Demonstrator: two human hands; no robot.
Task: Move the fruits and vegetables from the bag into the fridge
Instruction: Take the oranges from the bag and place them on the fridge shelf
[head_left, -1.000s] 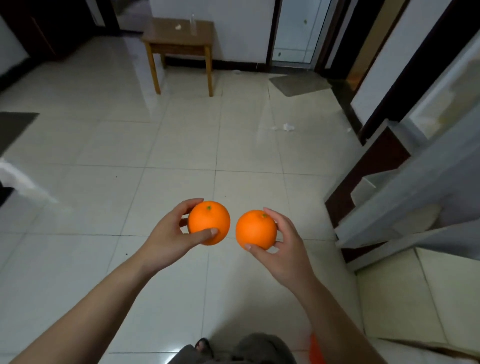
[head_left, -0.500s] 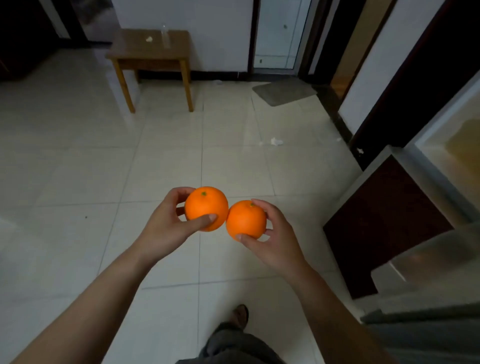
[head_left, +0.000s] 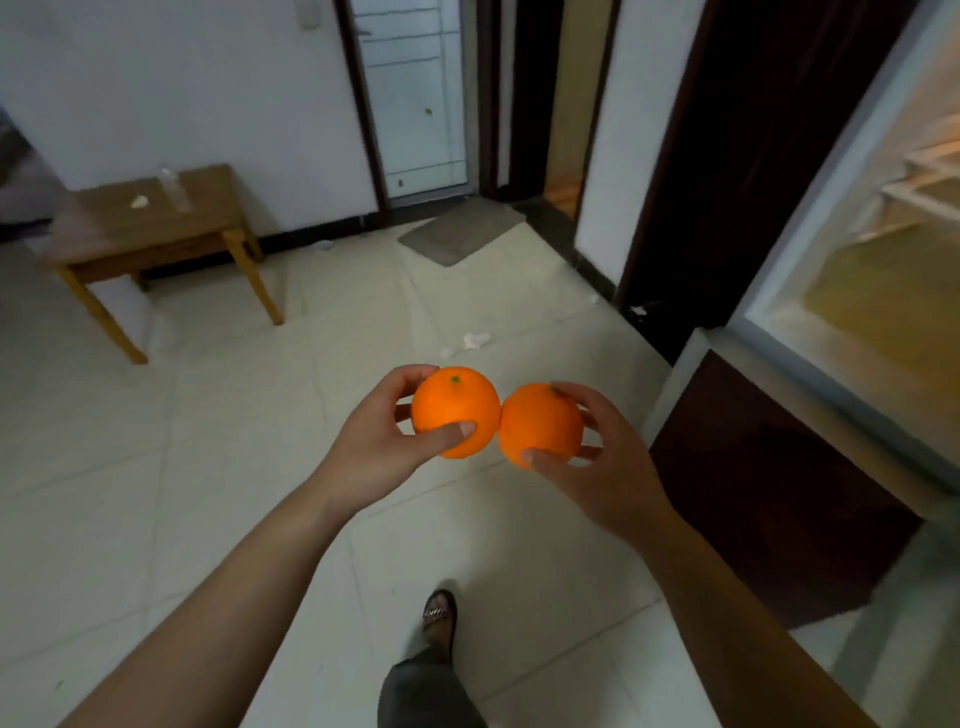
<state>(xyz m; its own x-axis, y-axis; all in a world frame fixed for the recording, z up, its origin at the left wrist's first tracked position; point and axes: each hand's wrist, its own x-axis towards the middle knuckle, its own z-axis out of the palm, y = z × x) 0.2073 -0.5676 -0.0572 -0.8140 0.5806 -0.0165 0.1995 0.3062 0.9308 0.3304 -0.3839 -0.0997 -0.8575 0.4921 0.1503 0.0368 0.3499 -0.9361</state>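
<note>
Two oranges are held in front of me above the tiled floor, touching side by side. My left hand grips the left orange, whose green stem spot faces up, with the thumb across its front. My right hand grips the right orange from its right side. The open fridge stands at the right edge, its lit yellowish interior and white shelves showing. No bag is in view.
A dark brown fridge door panel juts out low on the right, close to my right arm. A small wooden table stands by the far wall on the left. A grey mat lies before a doorway. My foot is below.
The view has swung up and to the right, bringing the fridge interior into sight. The two oranges have come together from apart to touching, both still held.
</note>
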